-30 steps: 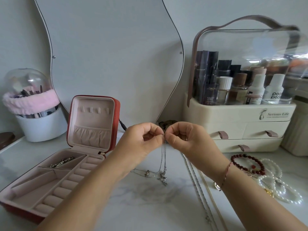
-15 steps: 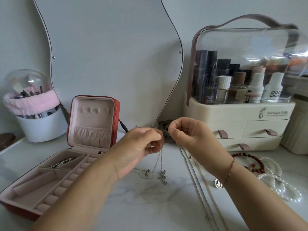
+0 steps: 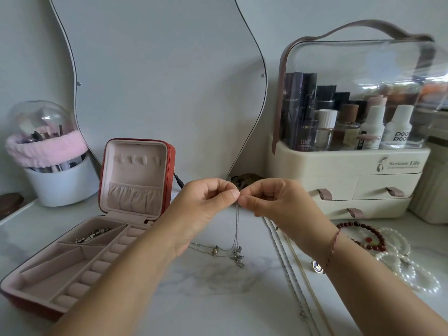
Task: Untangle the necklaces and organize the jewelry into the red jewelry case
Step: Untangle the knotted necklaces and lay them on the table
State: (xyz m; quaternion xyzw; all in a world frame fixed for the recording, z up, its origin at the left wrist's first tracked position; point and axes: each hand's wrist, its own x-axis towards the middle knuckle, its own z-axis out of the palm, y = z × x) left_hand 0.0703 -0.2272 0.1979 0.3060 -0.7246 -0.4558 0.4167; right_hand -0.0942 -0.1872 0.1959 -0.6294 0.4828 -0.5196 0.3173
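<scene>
While they are meeting above the marble tabletop [image 3: 218, 299], the left hand [image 3: 203, 204] and right hand [image 3: 274, 204] are each pinching the thin silver necklaces [image 3: 237, 224] at the top, fingers curled, chains hanging, pendants touching the marble. Left of them, the red jewelry case [image 3: 72, 258] is lying open.

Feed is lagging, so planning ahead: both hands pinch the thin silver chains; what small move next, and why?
Probably ease the left hand and right hand slightly apart. Both pinch the silver chains at one spot, and the strands hang close together down to the pendants on the countertop.
</scene>
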